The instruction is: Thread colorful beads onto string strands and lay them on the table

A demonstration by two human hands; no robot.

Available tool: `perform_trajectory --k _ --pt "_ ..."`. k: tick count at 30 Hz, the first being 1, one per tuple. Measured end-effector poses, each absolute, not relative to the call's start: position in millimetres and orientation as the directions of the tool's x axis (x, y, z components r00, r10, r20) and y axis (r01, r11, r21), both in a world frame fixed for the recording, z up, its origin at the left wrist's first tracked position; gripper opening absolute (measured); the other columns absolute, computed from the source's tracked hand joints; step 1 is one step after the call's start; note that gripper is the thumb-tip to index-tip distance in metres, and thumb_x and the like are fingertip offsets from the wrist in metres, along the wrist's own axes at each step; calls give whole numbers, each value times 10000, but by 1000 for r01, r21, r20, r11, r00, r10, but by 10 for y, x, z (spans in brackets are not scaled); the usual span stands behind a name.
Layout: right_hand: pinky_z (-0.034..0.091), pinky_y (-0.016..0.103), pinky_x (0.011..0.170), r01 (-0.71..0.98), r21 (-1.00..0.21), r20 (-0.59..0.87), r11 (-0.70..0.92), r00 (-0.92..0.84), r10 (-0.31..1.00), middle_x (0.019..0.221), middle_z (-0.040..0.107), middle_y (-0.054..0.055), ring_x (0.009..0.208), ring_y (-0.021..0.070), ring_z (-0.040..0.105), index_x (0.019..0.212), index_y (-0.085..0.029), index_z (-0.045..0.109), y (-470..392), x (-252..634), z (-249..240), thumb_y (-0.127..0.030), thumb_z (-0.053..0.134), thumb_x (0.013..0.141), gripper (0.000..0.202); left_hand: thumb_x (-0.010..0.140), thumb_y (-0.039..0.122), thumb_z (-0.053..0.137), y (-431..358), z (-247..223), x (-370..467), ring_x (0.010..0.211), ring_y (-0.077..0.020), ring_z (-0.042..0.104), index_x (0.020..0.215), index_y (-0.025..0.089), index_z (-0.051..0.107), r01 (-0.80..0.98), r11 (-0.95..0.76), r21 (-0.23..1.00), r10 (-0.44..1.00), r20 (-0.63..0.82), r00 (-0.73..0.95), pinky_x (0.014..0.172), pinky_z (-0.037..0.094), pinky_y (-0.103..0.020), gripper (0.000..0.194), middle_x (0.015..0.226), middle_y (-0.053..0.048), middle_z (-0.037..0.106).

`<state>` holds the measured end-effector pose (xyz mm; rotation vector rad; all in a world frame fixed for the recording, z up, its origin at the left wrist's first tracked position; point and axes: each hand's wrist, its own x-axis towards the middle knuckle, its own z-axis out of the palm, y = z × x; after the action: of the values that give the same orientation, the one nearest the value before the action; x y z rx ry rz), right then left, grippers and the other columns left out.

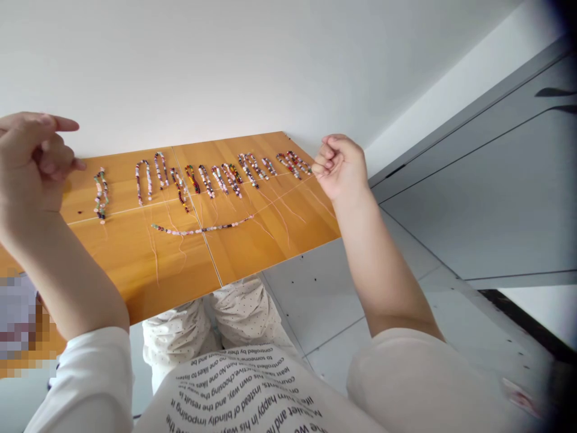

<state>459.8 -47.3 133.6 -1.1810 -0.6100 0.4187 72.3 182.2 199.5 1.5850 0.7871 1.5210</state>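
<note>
Pink thread, right fingers clenched on it

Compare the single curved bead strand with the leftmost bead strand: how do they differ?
Shape: the curved strand makes one open arc; the leftmost strand is doubled into two side-by-side runs.
Direction: the curved strand runs mostly side to side; the leftmost strand runs front to back.
Thread: a straight thread links the curved strand to the right hand; no such link shows for the leftmost strand.
Shared: small multicoloured beads.
</note>
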Motion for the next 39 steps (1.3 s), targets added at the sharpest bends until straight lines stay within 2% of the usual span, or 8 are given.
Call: perform_trajectory --k 3,9,14,17,22,30,35,39 --pt "79 275 444 50 -949 237 311 763 602 519 207 -82 440 72 147 695 -253 565 -498 4595 1338 -336 725 708 180 687 150 616 1772 1983 714 365 -78 167 672 195 708 -165 -464 870 847 490 204 407 266 -308 104 364 57 226" --pt "81 250 419 106 -947 269 303 774 573 439 147 -106 408 61 124 709 -253 618 -508 4492 1346 -397 794 677 230 931 173 540 1660 1982 662 406 -23 219 913 132 718 -119 -517 848 777 523 351 468 220 -278 183 404 87 251" --pt "139 242 437 115 -929 302 352 785 541 516 395 -59 441 55 267 669 -240 624 -476 4492 1378 -334 776 645 181 779 129 682 1697 1977 723 462 -43 434 704 119 726 -259 -490 833 770 552 319 437 272 -271 87 488 46 532" --pt "80 287 457 141 -918 329 370 793 513 516 400 -65 446 53 193 653 -245 637 -448 4557 1367 -334 781 608 176 755 125 711 1720 1958 753 539 -58 524 681 162 753 -279 -477 834 768 549 330 483 374 -257 93 577 27 651" --pt "13 342 510 176 -910 346 374 820 455 410 186 -111 476 69 -3 633 -301 666 -394 4671 1299 -365 810 568 171 797 139 699 1679 1961 755 509 -37 381 719 215 791 -253 -502 827 726 562 396 463 245 -264 143 506 30 532" --pt "-4 350 467 167 -908 351 385 806 477 374 123 -131 415 51 -6 630 -294 665 -373 4455 1348 -414 861 536 249 860 131 645 1587 2002 779 483 -34 273 744 254 790 -205 -526 825 711 560 425 477 129 -283 223 443 47 311" --pt "51 285 403 101 -905 351 414 726 591 434 381 -93 380 42 130 665 -244 704 -189 3816 1576 -323 796 631 126 842 162 696 1444 1982 903 518 -28 366 787 238 808 -152 -555 818 685 553 474 475 221 -268 147 503 41 518" --pt "142 252 382 119 -839 506 532 534 678 636 612 -32 394 28 243 713 -247 743 127 3280 1772 -336 792 722 102 817 291 762 1304 1958 1001 524 -51 515 822 233 804 -86 -517 852 673 466 575 476 392 -221 71 532 25 620"
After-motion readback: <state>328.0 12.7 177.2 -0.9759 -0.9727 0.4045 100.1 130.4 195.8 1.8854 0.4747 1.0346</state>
